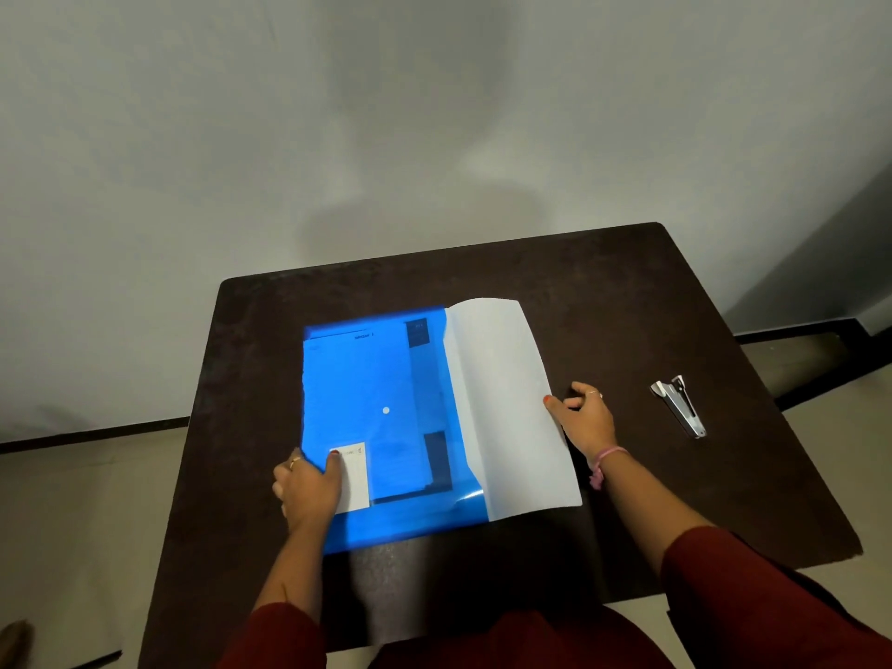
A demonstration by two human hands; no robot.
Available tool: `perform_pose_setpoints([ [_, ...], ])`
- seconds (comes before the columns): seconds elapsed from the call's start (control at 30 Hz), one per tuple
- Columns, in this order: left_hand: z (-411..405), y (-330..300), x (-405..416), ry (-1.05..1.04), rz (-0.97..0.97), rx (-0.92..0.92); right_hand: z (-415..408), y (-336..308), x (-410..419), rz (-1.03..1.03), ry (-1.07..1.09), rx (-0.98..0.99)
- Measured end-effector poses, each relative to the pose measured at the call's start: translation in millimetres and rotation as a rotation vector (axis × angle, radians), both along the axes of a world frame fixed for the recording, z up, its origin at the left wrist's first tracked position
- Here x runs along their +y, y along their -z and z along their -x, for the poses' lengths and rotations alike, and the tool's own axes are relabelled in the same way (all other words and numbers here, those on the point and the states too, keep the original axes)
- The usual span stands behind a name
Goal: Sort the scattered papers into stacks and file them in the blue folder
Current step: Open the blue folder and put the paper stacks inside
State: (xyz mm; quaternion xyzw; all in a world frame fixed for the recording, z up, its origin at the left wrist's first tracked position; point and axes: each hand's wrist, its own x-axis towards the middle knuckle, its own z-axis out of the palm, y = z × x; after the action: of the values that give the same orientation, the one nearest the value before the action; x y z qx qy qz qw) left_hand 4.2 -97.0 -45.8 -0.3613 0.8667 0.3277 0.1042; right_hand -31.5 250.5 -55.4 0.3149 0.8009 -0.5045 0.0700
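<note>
Item: blue folder [381, 427], translucent plastic, lying flat on the dark table [579, 282] at the centre of the frame. A white snap button shows near its middle; dark printed blocks of paper already inside show through the cover, and a small white label sits at its lower left.

Item: papers [507, 403], a thin white sheaf, half inside the folder's right edge and half sticking out toward the right, its outer part bowed slightly upward.

Left hand [309, 490]: thumb on top of the folder's lower left corner, fingers curled under the edge, pinching it.

Right hand [584, 422]: thumb on the outer edge of the papers, fingers curled beneath, gripping the sheaf at mid-edge.

Item: metal stapler [680, 405], right of frame, well apart from the papers.

Handling, by judgement: papers light, limp, prone to buckle or fan if pushed from one point; best held mid-edge and slid in flat. Folder light, flexible, probably slippery on the table, so the corner needs steadying.
</note>
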Motion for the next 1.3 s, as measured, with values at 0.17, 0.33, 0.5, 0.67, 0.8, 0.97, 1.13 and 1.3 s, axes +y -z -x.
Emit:
perform_pose_setpoints([
  [0.17, 0.1, -2.6, -3.6, -0.004, -0.038, -0.004, 4.5, -0.1, -11.0, 0.156, 0.004, 0.017],
  [0.33, 3.0, -4.0, -13.6, -0.009, -0.083, 0.012, 6.7, -24.5, -24.7, 0.274, -0.061, 0.15],
  [0.5, 8.4, -6.3, -23.2, -0.154, -0.273, 0.071, 11.1, -48.7, -31.6, 0.255, -0.175, 0.201],
  [0.67, 9.1, -10.6, -16.2, -0.01, -0.237, 0.038, 21.0, -68.7, -31.4, 0.159, -0.281, 0.236],
  [0.8, 11.5, -12.7, 1.2, 0.114, -0.176, -0.01, 25.9, -79.6, -29.2, 0.015, -0.346, 0.252],
  [0.97, 17.9, -15.2, 24.3, 0.248, -0.176, -0.03, 23.9, -91.6, -27.4, -0.175, -0.429, 0.211],
  [1.13, 24.8, -9.2, 36.6, 0.348, -0.025, -0.118, 16.4, -91.1, -27.9, -0.245, -0.483, 0.156],
  [1.3, 26.1, -14.4, 51.3, 0.501, 0.239, -0.156, 12.3, -74.6, -41.2, -0.207, -0.507, 0.124],
])
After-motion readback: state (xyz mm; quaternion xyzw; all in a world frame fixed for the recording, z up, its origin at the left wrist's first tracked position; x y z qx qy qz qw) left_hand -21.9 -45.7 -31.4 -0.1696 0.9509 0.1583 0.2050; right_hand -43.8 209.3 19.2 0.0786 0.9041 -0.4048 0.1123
